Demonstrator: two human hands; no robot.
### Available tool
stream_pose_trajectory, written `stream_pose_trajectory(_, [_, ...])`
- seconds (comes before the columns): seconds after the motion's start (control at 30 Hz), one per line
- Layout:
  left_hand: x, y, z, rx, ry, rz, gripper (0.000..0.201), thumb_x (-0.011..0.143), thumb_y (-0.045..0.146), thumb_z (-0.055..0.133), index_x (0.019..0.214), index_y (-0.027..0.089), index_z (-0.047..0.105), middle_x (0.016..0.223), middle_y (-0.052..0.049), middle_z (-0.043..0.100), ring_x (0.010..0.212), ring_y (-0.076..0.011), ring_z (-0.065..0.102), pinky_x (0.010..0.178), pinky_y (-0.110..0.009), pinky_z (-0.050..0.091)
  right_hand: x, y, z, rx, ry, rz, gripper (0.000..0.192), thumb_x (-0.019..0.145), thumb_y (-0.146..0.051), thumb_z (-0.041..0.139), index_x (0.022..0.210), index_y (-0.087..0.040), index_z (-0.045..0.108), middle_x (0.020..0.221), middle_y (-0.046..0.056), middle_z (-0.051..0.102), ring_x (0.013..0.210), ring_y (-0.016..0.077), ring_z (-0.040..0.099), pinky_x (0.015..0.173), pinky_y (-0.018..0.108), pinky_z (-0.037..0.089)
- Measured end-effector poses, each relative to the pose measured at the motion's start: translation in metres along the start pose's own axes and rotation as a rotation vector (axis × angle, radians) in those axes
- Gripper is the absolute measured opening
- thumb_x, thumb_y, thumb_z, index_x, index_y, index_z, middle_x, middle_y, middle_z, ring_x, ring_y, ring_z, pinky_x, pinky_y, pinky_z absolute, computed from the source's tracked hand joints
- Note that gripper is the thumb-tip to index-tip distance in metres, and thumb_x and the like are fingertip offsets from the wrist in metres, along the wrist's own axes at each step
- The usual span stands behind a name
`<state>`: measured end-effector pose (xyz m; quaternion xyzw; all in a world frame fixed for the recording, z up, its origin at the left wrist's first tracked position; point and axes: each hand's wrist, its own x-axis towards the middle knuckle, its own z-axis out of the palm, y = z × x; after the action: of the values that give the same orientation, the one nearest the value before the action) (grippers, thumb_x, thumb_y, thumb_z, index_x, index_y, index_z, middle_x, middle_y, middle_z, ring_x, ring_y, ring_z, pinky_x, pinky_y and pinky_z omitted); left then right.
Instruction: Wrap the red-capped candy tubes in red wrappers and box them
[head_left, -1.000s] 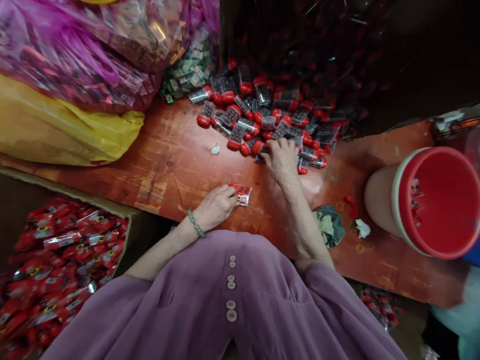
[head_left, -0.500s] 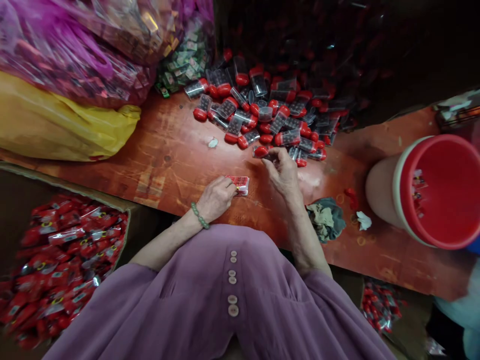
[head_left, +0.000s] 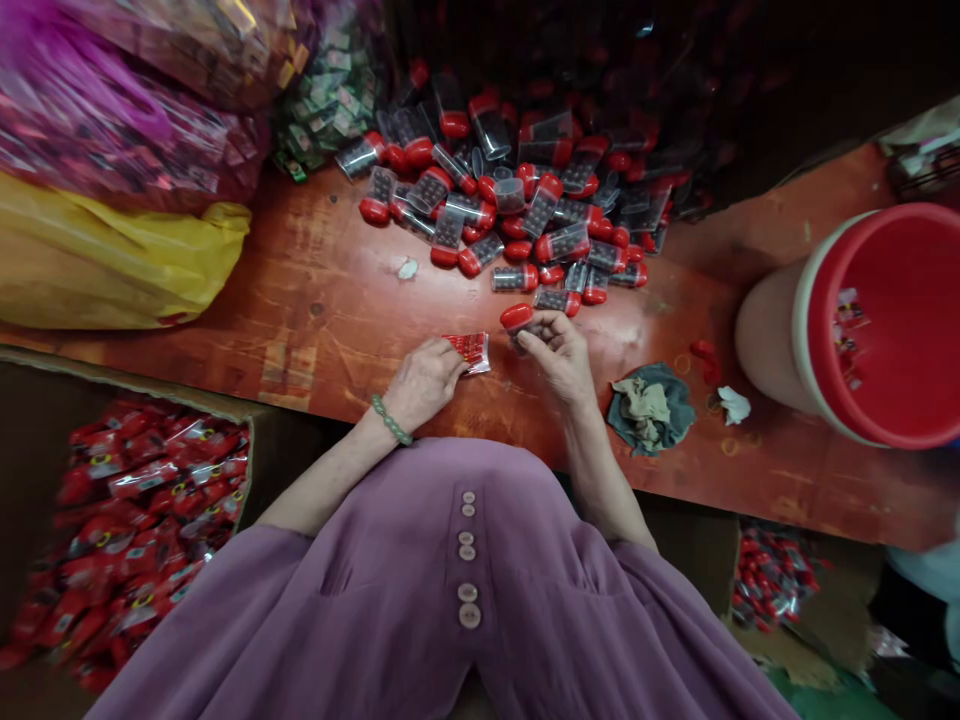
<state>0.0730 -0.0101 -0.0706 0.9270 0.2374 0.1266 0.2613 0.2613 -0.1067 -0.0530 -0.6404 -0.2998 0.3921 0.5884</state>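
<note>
Cloth of a purple buttoned garment (head_left: 465,590) fills the near edge, with both forearms reaching out from it over the worktop (head_left: 315,300). Low on the left a carton (head_left: 135,520) of red sachets sits below the worktop's edge, within an easy drop of the left arm; a smaller heap of the same red packs (head_left: 772,580) lies low on the right. The left hand (head_left: 421,382), a green bead bracelet at its wrist, is closed on a red sachet (head_left: 469,350), pinching one end so the rest lies flat on the wood with its far end toward the other hand. The right hand (head_left: 559,350) is just beside it, fingers curled around a small clear vial with a red cap (head_left: 519,317), cap pointing left toward the sachet, so the two pieces nearly meet. A crumpled rag (head_left: 649,410) and a bit of white scrap lie near the right wrist. To the right a red bucket (head_left: 885,330) lies tipped on its side, mouth toward the person. Beyond the hands the pile of vials (head_left: 517,200) spreads within reach. Farthest left, a yellow bag (head_left: 105,265) and pink bags (head_left: 112,130) are stacked against the back.
</note>
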Motion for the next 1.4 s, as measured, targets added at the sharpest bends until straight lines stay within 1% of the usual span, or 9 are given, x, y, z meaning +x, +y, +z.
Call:
stream_pose_trajectory(0.2, [-0.003, 0.001, 0.005, 0.03, 0.055, -0.003, 0.017, 0.093, 0.016, 0.056, 0.085, 0.013, 0.07, 0.087, -0.011, 0.068, 0.083, -0.0228, 0.063, 0.078, -0.036, 0.055, -0.001, 0.0, -0.002, 0.234, -0.021, 0.095, 0.044, 0.074, -0.038, 0.081, 0.11, -0.025, 0.06, 0.087, -0.005, 0.069, 0.07, 0.0091, 0.066, 0.068, 0.024, 0.057])
stream_pose_trajectory(0.37, [-0.002, -0.001, 0.009, -0.021, 0.138, 0.01, 0.011, 0.091, 0.015, 0.059, 0.089, 0.013, 0.07, 0.09, -0.011, 0.071, 0.085, -0.0224, 0.064, 0.079, -0.036, 0.056, -0.003, 0.003, -0.003, 0.203, -0.06, 0.112, 0.048, 0.08, -0.039, 0.077, 0.122, -0.028, 0.058, 0.091, -0.004, 0.069, 0.066, 0.0081, 0.068, 0.061, 0.022, 0.055])
stream_pose_trajectory(0.53, [-0.003, 0.001, 0.009, 0.035, 0.127, -0.001, 0.014, 0.091, 0.013, 0.058, 0.098, 0.011, 0.07, 0.092, -0.011, 0.07, 0.086, -0.0223, 0.063, 0.079, -0.036, 0.055, -0.006, 0.006, -0.002, 0.204, -0.067, 0.097, 0.045, 0.08, -0.038, 0.077, 0.121, -0.03, 0.06, 0.092, -0.004, 0.069, 0.066, 0.0083, 0.069, 0.058, 0.021, 0.054])
stream_pose_trajectory(0.7, [-0.003, 0.003, 0.007, 0.024, 0.116, 0.045, 0.023, 0.094, 0.014, 0.051, 0.083, 0.014, 0.071, 0.082, -0.009, 0.067, 0.08, -0.0202, 0.061, 0.075, -0.033, 0.054, -0.008, 0.01, -0.001, 0.195, -0.048, 0.101, 0.048, 0.078, -0.04, 0.078, 0.122, -0.031, 0.062, 0.092, -0.003, 0.07, 0.064, 0.0081, 0.068, 0.057, 0.021, 0.054])
stream_pose_trajectory(0.97, [0.0, -0.001, -0.004, -0.256, 0.378, -0.039, 0.008, 0.082, 0.018, 0.073, 0.074, 0.018, 0.071, 0.072, 0.0, 0.069, 0.068, -0.0133, 0.063, 0.065, -0.025, 0.051, -0.019, 0.005, 0.001, 0.248, -0.096, 0.169, 0.044, 0.077, -0.038, 0.079, 0.118, -0.031, 0.065, 0.087, -0.004, 0.07, 0.064, 0.0083, 0.068, 0.057, 0.02, 0.053])
stream_pose_trajectory(1.03, [-0.001, -0.002, -0.008, -0.264, 0.431, -0.008, 0.008, 0.081, 0.019, 0.074, 0.074, 0.018, 0.071, 0.071, 0.001, 0.069, 0.067, -0.0124, 0.062, 0.064, -0.024, 0.05, -0.024, 0.0, 0.0, 0.296, -0.138, 0.197, 0.041, 0.078, -0.036, 0.078, 0.117, -0.03, 0.066, 0.085, -0.004, 0.07, 0.06, 0.0071, 0.065, 0.053, 0.019, 0.051])
stream_pose_trajectory(1.2, [-0.005, -0.001, -0.016, -0.224, 0.522, 0.19, 0.008, 0.086, 0.014, 0.066, 0.086, 0.019, 0.072, 0.08, -0.002, 0.072, 0.073, -0.0133, 0.063, 0.069, -0.027, 0.053, -0.036, -0.011, -0.004, 0.439, -0.327, 0.329, 0.037, 0.08, -0.037, 0.075, 0.112, -0.021, 0.066, 0.071, -0.004, 0.065, 0.045, 0.005, 0.05, 0.041, 0.018, 0.038])
stream_pose_trajectory(1.3, [-0.009, 0.001, -0.02, -0.202, 0.517, 0.276, 0.011, 0.087, 0.012, 0.065, 0.092, 0.02, 0.071, 0.082, -0.003, 0.072, 0.075, -0.0142, 0.063, 0.07, -0.028, 0.054, -0.04, -0.017, -0.004, 0.527, -0.418, 0.389, 0.038, 0.081, -0.034, 0.072, 0.115, -0.02, 0.063, 0.065, -0.007, 0.06, 0.039, 0.003, 0.039, 0.039, 0.017, 0.032])
stream_pose_trajectory(1.4, [-0.011, 0.002, -0.023, -0.19, 0.473, 0.319, 0.014, 0.089, 0.011, 0.062, 0.094, 0.021, 0.072, 0.083, -0.003, 0.073, 0.079, -0.0151, 0.065, 0.071, -0.03, 0.055, -0.042, -0.022, -0.002, 0.554, -0.486, 0.421, 0.047, 0.08, -0.032, 0.071, 0.124, -0.021, 0.057, 0.059, -0.01, 0.054, 0.037, 0.003, 0.033, 0.04, 0.018, 0.033])
